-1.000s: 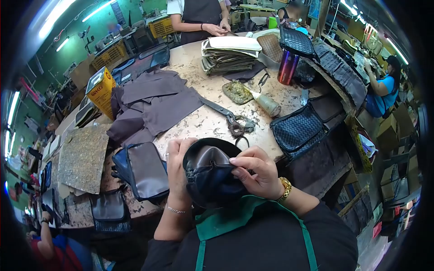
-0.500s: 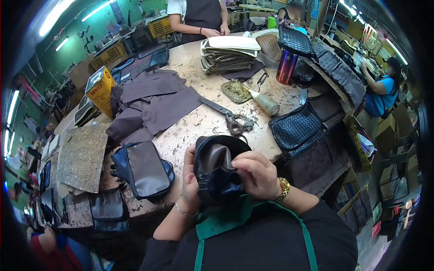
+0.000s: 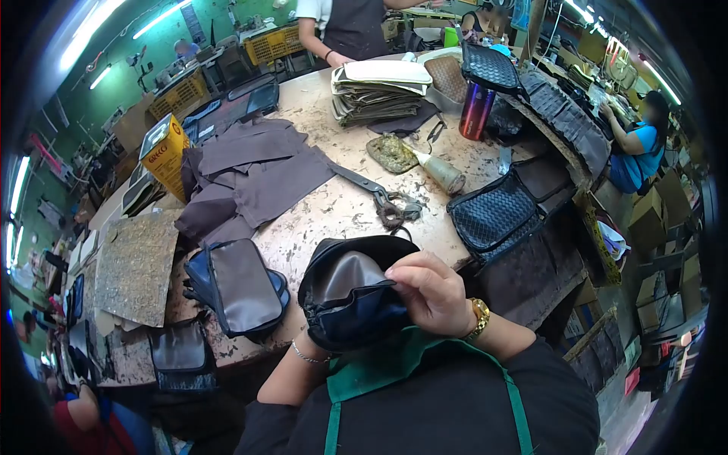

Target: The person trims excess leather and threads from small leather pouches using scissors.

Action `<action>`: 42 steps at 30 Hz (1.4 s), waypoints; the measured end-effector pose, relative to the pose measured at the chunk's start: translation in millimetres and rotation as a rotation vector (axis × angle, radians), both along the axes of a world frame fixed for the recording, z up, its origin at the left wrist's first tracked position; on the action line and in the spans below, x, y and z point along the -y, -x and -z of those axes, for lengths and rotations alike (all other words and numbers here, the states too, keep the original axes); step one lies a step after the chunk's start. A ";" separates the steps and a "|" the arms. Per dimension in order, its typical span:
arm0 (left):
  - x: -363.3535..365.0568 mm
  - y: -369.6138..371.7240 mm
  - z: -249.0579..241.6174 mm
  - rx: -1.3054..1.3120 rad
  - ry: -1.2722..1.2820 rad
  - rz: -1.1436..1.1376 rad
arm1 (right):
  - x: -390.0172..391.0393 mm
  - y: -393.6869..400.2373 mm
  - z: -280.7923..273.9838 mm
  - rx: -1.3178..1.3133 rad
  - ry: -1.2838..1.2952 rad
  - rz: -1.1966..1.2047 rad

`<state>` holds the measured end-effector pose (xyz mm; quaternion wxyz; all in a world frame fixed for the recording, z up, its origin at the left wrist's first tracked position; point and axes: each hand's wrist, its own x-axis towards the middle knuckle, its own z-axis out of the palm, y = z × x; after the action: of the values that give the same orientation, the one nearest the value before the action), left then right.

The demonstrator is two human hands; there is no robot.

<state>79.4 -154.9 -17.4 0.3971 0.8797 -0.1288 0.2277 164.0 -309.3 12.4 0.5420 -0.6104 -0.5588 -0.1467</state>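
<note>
I hold a dark navy pouch with a grey lining close to my chest, its mouth pulled open. My right hand, with a gold watch at the wrist, pinches the pouch's upper right rim. Almost all of my left hand is hidden under the pouch; only the wrist with a thin bracelet shows, and it supports the pouch from below. A finished pouch of the same kind lies on the table just left of my hands.
Big scissors lie on the worn table, beyond them brown fabric pieces, a glue bottle, a stack of cut panels and a purple flask. Woven bags hang at the right edge. Other people work at the far end and on the right.
My left hand slid from the pouch's left side to underneath it, out of sight. The pouch turned and its mouth now gapes wider. The person at the far end shifted right.
</note>
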 end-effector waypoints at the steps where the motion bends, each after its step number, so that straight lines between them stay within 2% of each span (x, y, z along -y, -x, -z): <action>1: 0.9 0.9 -7.4 0.216 -0.205 -0.010 | -0.9 0.2 -0.3 0.001 0.000 -0.004; 5: 8.1 6.4 -13.4 0.094 -0.019 -0.045 | -1.0 3.5 0.1 0.060 0.042 -0.009; 7: 12.1 4.8 -13.8 -0.105 0.479 0.147 | 0.2 7.3 -0.4 0.104 0.072 0.007; 11: 12.8 1.2 -6.5 -0.036 0.303 0.130 | 0.5 13.2 0.1 0.228 0.156 0.057; 12: 15.0 1.9 -1.2 -0.170 0.611 0.108 | 0.4 12.6 0.2 0.229 0.175 0.032; 13: 13.0 0.5 -4.6 -0.168 0.608 0.112 | 0.1 11.8 0.7 0.230 0.194 0.005; 15: 7.0 1.1 -12.8 0.150 -0.266 -0.022 | -1.2 11.7 4.6 0.238 0.179 -0.020; 17: 13.9 -0.6 -19.8 0.223 -0.266 -0.045 | -1.5 13.0 4.7 0.248 0.238 -0.047; 19: 23.4 1.9 -37.9 0.265 0.206 0.043 | -4.6 12.5 8.7 0.239 0.194 -0.098; 21: 19.9 3.3 -40.4 0.229 0.166 0.070 | -7.0 11.2 14.9 0.233 0.152 -0.150; 23: 16.8 6.7 -43.2 0.197 -0.011 0.031 | -9.8 10.1 19.4 0.129 0.270 -0.204; 24: 14.5 5.5 -45.2 0.265 -0.060 0.053 | -15.5 8.9 19.2 0.005 0.277 -0.252; 25: 11.7 4.6 -49.2 0.262 -0.060 0.053 | -22.2 7.0 15.1 0.002 0.276 -0.252; 27: 4.4 4.7 -57.9 0.257 0.061 0.226 | -32.2 5.5 4.9 -0.039 0.135 -0.330; 28: -2.0 1.8 -51.9 0.250 0.168 0.353 | -32.0 8.5 3.6 -0.093 0.200 -0.368; 29: -2.0 2.2 -49.9 0.250 0.164 0.351 | -32.2 9.0 4.5 -0.092 0.197 -0.371; 31: 6.3 5.0 -43.0 0.268 0.466 0.357 | -31.2 9.8 7.2 0.100 0.008 -0.277; 32: 17.4 1.4 -30.5 0.325 0.637 0.289 | -36.6 16.9 6.8 -0.287 -0.057 -0.330; 33: 9.8 -5.8 -24.1 0.356 0.410 0.250 | -36.6 12.5 14.6 -0.399 0.018 -0.358; 35: 22.8 -13.5 -8.0 0.293 0.695 0.255 | -53.4 7.6 39.4 -1.164 -0.107 -0.573; 36: 23.1 -16.7 -1.9 0.283 0.718 0.243 | -56.3 5.2 47.2 -1.181 -0.101 -0.574; 39: 28.0 -16.5 10.0 0.322 0.796 0.248 | -59.7 -2.4 59.6 -1.643 -0.285 -0.868; 40: 21.5 -14.7 17.4 0.262 0.757 0.276 | -48.5 -2.5 51.1 -1.044 -0.052 -0.644; 41: 18.5 -13.8 11.3 0.139 0.835 0.388 | -32.4 -7.7 41.9 -0.435 0.157 -0.409; 42: 8.5 -14.2 11.9 0.046 0.936 0.470 | -23.0 -18.6 54.7 -0.738 0.456 -0.617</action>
<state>93.6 -163.4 -29.3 0.7850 0.5503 -0.2162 0.1849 182.5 -286.4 -42.3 0.5740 -0.5312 -0.5021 0.3692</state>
